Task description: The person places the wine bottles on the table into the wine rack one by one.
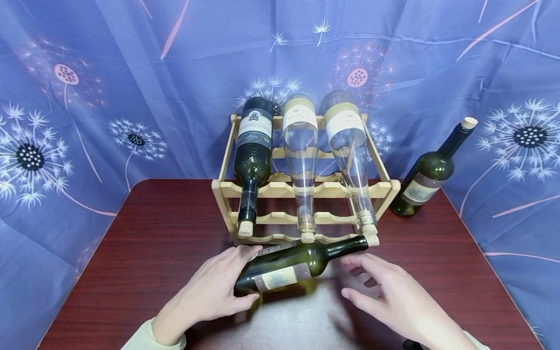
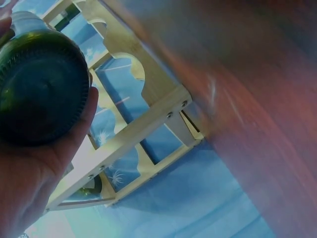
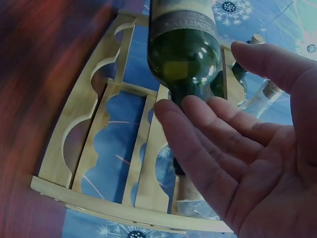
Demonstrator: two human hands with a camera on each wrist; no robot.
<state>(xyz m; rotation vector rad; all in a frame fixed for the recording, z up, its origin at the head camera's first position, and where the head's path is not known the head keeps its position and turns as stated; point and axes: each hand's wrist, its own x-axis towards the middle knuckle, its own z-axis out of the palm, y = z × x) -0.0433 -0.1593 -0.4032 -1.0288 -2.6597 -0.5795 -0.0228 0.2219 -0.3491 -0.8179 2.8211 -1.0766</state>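
Note:
A dark green wine bottle [image 1: 284, 277] with a cork in its neck lies roughly level over the table, in front of the rack, neck to the right. My left hand [image 1: 214, 287] grips it round the base end, thumb on the near side. The round bottle bottom [image 2: 44, 89] faces the left wrist camera. My right hand [image 1: 389, 296] is held just below and right of the neck, fingers spread and slightly bent. In the right wrist view its fingertips overlap the bottle neck; whether they touch is hard to tell.
A wooden wine rack [image 1: 280, 190] stands behind the hands. Its top tier bears a dark corked bottle [image 1: 252, 160] and two clear corked bottles, one central [image 1: 302, 150], one right [image 1: 352, 150]. Another green corked bottle [image 1: 430, 167] stands upright right of the rack.

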